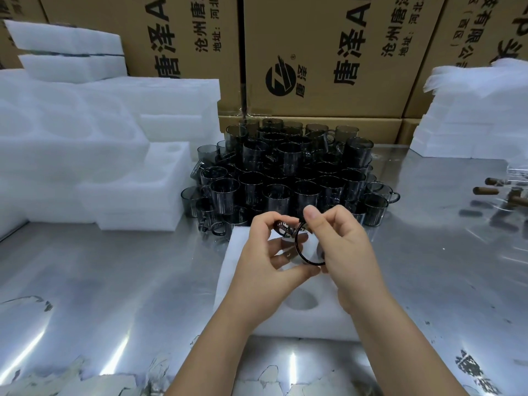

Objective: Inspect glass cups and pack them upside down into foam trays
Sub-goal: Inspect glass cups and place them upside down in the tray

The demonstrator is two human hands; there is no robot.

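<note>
Just below the middle of the frame, the left hand (271,252) and the right hand (345,252) meet round one smoky glass cup (304,250). The left hand's fingers curl over the top by the handle, with the thumb under the body. The right hand pinches the dark rim, thumb raised above it and fingers wrapped behind. The cup lies tipped on its side in the air, with its rim turned toward the right hand.

Directly beneath the hands lies a white foam tray (308,324) on the shiny metal bench (114,281); one round pocket (303,300) shows in it between the wrists.

Just beyond the tray, at the centre of the frame, stands a heap of cups (285,172), dark and stacked several layers high, some with handles sticking out at the edges.

To the left of the heap rise foam stacks (85,138), and more foam (471,124) is piled at the right edge. Near the right edge lie a few brown cylinders (485,191), too blurred to tell what they are. Across the top of the frame runs a wall of printed cardboard boxes (328,52).
</note>
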